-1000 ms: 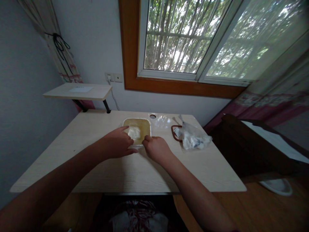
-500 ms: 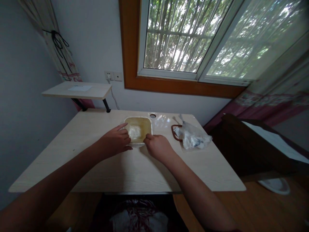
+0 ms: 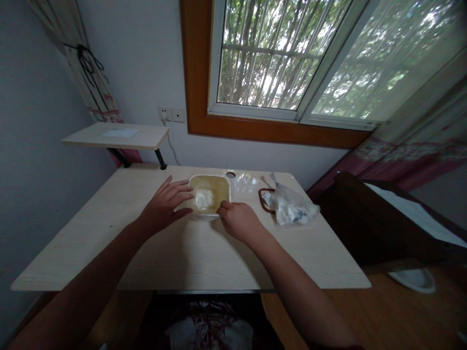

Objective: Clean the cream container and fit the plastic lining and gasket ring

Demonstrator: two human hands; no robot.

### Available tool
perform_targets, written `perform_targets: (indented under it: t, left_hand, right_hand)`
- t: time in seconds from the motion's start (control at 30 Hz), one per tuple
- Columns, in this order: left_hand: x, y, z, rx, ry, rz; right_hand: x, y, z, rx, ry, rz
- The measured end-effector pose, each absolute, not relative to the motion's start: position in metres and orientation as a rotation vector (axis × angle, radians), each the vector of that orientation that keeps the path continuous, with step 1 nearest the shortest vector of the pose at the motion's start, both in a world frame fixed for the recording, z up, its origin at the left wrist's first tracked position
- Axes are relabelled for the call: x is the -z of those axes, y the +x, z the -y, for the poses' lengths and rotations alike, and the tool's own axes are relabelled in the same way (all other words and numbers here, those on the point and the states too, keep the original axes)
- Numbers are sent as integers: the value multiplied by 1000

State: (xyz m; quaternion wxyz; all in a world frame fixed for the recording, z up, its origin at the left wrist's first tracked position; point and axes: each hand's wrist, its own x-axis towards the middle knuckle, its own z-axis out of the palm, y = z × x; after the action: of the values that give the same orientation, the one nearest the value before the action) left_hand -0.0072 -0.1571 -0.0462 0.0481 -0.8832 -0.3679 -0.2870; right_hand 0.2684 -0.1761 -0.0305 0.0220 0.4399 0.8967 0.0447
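A small square tub (image 3: 209, 200) with a yellowish inside and a pale rim stands near the back of the desk. Some see-through film seems to show along its front and left edges. My right hand (image 3: 239, 221) is closed in a pinch at the tub's front right corner; whether film lies between the fingers I cannot tell. At the left side my left hand (image 3: 166, 201) is open, fingers spread and tips close to the rim.
A clear plastic bag (image 3: 297, 206) with crumpled contents lies right of the tub, beside a reddish-brown loop (image 3: 265, 200). A raised shelf (image 3: 146, 137) with a paper stands at the back left. A cable hole (image 3: 231, 175) sits behind the tub. Dark furniture (image 3: 365, 218) stands beyond the desk's right edge.
My left hand has let go of the tub's left rim, moved a little left and spread its fingers. My right hand stays at the front right corner.
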Motion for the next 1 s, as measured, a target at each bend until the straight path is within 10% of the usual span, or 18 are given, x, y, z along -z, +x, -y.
perform_targets:
  t: [1.0]
  left_hand:
    - [108, 2, 138, 1543, -2611, 1557]
  right_hand:
    - [48, 286, 152, 92, 1446, -3253]
